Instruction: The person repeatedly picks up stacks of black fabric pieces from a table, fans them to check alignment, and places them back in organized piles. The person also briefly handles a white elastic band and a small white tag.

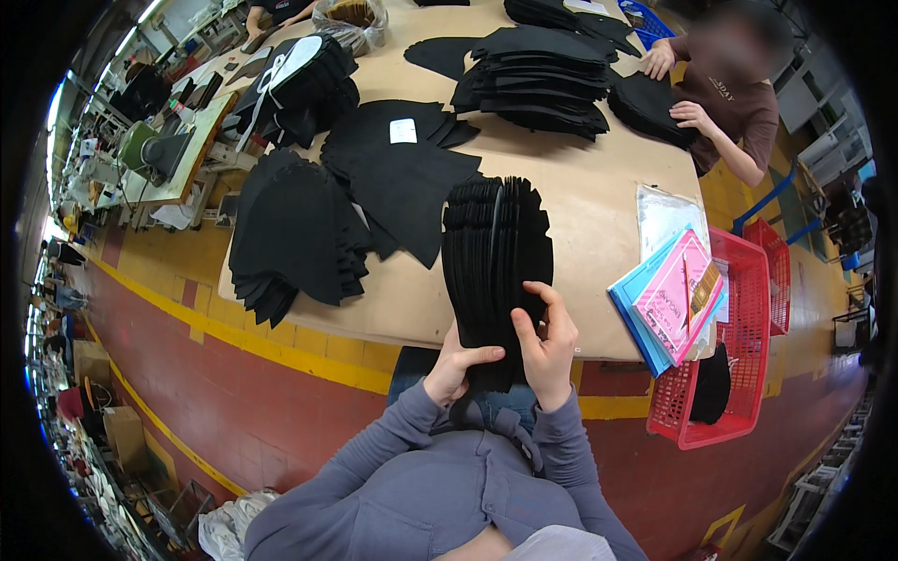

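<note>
Between my two hands stands a thick stack of black cut pieces (486, 252), held on edge at the table's front. Its many thin layers show along the top, and one greyish layer runs among them. My left hand (456, 365) grips the lower left side, thumb laid across the front. On the lower right, my right hand (545, 338) holds the stack with thumb and fingers around its side. Beyond it lie flat black pieces (407, 173) with a white paper label (403, 131) on top. A fanned pile of black pieces (297, 224) rests to the left.
Tall black stacks (543, 79) and a tied bundle (304, 84) stand farther back on the table (585, 215). Pink and blue notebooks (669, 299) lie at the right edge, beside a red basket (739, 374). At the far right, a person (725, 93) handles another black stack.
</note>
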The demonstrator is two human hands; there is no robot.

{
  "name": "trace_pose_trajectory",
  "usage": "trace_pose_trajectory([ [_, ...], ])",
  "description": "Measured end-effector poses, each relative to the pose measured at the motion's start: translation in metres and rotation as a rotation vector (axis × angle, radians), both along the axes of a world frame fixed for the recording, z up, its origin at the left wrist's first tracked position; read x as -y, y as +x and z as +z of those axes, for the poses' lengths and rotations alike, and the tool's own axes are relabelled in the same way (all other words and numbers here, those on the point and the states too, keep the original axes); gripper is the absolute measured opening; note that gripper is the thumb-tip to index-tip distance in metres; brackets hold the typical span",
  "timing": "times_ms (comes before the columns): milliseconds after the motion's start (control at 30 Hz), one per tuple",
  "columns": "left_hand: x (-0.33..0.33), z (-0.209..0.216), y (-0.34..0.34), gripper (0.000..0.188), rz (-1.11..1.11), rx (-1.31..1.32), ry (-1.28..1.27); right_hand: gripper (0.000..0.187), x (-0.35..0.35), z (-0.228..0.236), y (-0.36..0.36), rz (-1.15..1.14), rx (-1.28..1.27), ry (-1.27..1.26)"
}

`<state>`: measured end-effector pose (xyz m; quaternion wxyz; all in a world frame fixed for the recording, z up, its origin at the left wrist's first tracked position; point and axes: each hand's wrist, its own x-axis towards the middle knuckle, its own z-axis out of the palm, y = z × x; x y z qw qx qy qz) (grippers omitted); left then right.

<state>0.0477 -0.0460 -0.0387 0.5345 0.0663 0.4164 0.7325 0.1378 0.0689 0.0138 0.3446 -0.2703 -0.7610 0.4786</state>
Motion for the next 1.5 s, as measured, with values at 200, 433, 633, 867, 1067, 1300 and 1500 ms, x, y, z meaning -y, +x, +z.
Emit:
trace_pose_trajectory([
  [200,0.000,-0.007,0.002,0.081,0.016,-0.007,0.002,0.019,-0.003,-0.026,-0.005,-0.061,-0.081,0.131],
  [433,0.003,-0.005,0.001,0.080,0.012,-0.003,-0.001,0.026,-0.004,-0.001,0.000,0.024,-0.003,0.074],
  [633,-0.001,0.001,0.001,0.079,0.005,0.018,-0.001,0.020,0.005,-0.021,-0.014,-0.196,-0.263,0.093],
  [867,0.002,0.001,0.003,0.077,0.029,0.025,-0.022,0.025,0.000,0.001,-0.001,-0.008,0.014,0.180],
  [1067,0.001,-0.004,0.003,0.077,0.017,0.024,-0.005,0.036,0.000,-0.014,-0.009,-0.179,-0.117,0.318],
  [1300,0.000,-0.004,0.005,0.081,0.012,0.001,-0.011,0.026,0.003,0.001,-0.008,-0.099,0.014,0.263],
  [1500,0.000,-0.008,0.004,0.080,-0.002,0.042,-0.003,0.032,0.003,-0.008,-0.007,-0.124,0.033,0.270],
])
